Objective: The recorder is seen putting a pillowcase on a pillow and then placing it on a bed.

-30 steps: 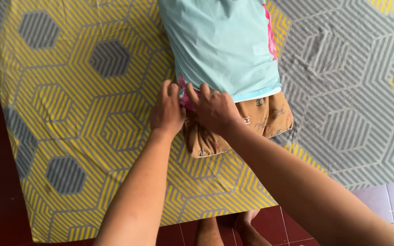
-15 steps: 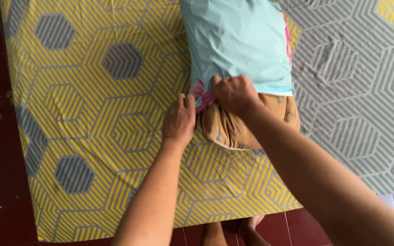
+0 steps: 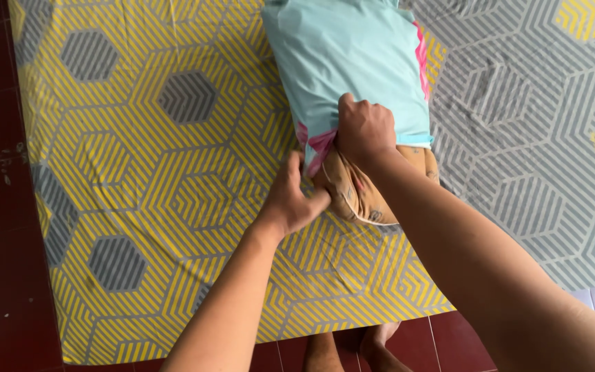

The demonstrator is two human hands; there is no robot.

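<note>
Pillowcase (image 3: 352, 62), light blue, half over tan pillow (image 3: 366, 196) at upper centre on the yellow-grey sheet (image 3: 139, 172); right hand (image 3: 365, 131) clenched on hem, left hand (image 3: 290, 200) gripping pillow corner — best tugged evenly, corner fed in first.

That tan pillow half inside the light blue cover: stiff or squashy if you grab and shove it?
Likely squashy: the tan pillow bulges and dents where the left hand presses its end. Probably light for its bulk, since it looks soft-filled. The light blue cover looks thin and floppy, bunching under the right hand, so it may drag rather than slide over the pillow.
</note>
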